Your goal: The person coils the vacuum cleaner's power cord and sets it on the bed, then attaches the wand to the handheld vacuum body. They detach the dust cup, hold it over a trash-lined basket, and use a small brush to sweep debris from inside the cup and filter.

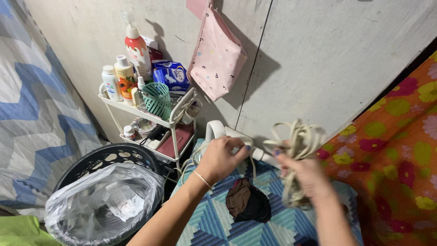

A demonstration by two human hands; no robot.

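Note:
A white clothes iron [217, 131] stands on a blue patterned cloth [214, 223] near the wall. My left hand [220, 157] is closed on the iron's rear end, where its cord comes out. My right hand [306, 175] holds a coiled bundle of the cream cord [297, 145], raised above the cloth and blurred by motion. A dark brown piece of fabric [248, 202] lies on the cloth below both hands.
A white tiered cart [136, 110] with bottles, a teal cup and packets stands left of the iron. A black basket lined with a clear plastic bag [102, 200] sits at front left. A pink pouch [216, 57] hangs on the wall. Orange floral fabric [396, 159] fills the right.

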